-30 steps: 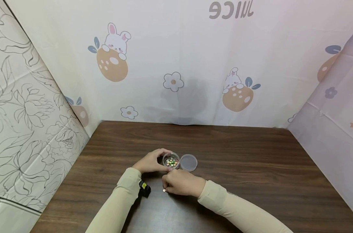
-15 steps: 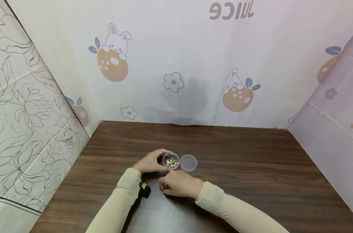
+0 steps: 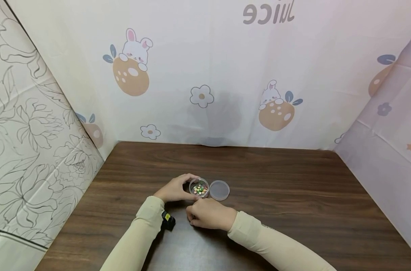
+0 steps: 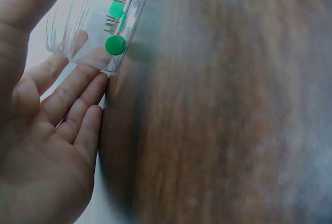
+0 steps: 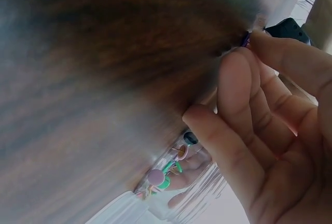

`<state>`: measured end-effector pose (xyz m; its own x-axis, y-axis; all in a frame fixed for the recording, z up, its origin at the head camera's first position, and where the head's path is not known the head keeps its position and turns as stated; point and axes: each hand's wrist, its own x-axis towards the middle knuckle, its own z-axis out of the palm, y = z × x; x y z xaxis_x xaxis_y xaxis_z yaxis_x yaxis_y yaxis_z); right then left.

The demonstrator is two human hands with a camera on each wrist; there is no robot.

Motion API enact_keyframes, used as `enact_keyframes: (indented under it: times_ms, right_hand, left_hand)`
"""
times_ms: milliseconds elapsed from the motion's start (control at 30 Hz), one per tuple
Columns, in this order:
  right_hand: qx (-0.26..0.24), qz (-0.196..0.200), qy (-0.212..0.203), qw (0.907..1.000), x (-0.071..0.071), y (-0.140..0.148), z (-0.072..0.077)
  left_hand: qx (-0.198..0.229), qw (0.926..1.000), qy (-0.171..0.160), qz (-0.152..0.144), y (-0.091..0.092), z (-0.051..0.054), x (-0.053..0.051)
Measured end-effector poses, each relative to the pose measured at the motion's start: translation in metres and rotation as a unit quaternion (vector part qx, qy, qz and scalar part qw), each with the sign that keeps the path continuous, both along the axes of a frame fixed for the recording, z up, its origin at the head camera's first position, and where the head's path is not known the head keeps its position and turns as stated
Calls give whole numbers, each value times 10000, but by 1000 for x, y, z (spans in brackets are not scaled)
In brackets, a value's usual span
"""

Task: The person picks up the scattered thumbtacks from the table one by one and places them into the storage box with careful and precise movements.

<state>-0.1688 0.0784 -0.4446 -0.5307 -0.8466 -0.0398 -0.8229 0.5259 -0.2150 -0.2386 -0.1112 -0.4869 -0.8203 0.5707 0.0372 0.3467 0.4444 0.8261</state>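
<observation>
My left hand (image 3: 176, 189) holds a clear round container (image 3: 199, 188) upright on the table, thumb on the near side and fingers on the far side. Several thumbtacks (image 4: 115, 45) with coloured heads, green and black among them, lie in it. My right hand (image 3: 210, 214) is low over the table just in front of the container. In the right wrist view, its thumb and forefinger pinch a small purple-edged thumbtack (image 5: 245, 38), mostly hidden by the fingertips. The head view does not show that tack.
A clear round lid (image 3: 219, 190) lies flat against the container's right side. A black wrist device (image 3: 168, 221) with a yellow mark sits at the left cuff. Printed curtains stand behind and beside the brown wooden table (image 3: 283, 180).
My right hand has shifted slightly left, and the thumbtack that lay by its thumb is now between its fingertips. My left hand and the container have stayed still.
</observation>
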Motion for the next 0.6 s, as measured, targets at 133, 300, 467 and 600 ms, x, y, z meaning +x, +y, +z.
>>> enact_keyframes:
  times_ms: [133, 300, 467, 600]
  right_hand:
    - [-56, -23, -228, 9997, -2, 2, 0]
    - [-160, -29, -535, 9984, -6, 5, -1]
    - [-232, -45, -643, 9976, -9, 7, -3]
    - [-303, -94, -780, 9964, -11, 8, -3]
  left_hand:
    - [-38, 10000, 45, -7, 0, 0, 0]
    - [-4, 10000, 66, -31, 0, 0, 0]
    - [26, 10000, 59, -58, -1, 0, 0]
    - [42, 9999, 87, -81, -1, -1, 0]
